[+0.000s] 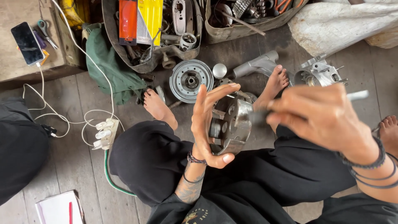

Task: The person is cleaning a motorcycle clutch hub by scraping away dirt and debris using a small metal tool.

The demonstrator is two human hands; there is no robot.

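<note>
fingers (215,93) of left hand (207,124) cradle metal hub (232,124) upright.

Round engine part (232,124): dull grey cast metal. Floor (74,161): rough weathered wood planks. Green cloth (110,66): matt.

Viewpoint: one camera on your head, no second view to share with.
Facing: straight down over your lap to the plank floor (74,166).
Nearness: close; your left hand (209,124) and right hand (323,118) fill the centre.
Far edge: parts trays (153,62) lie at 12 o'clock, your feet just below them.
</note>
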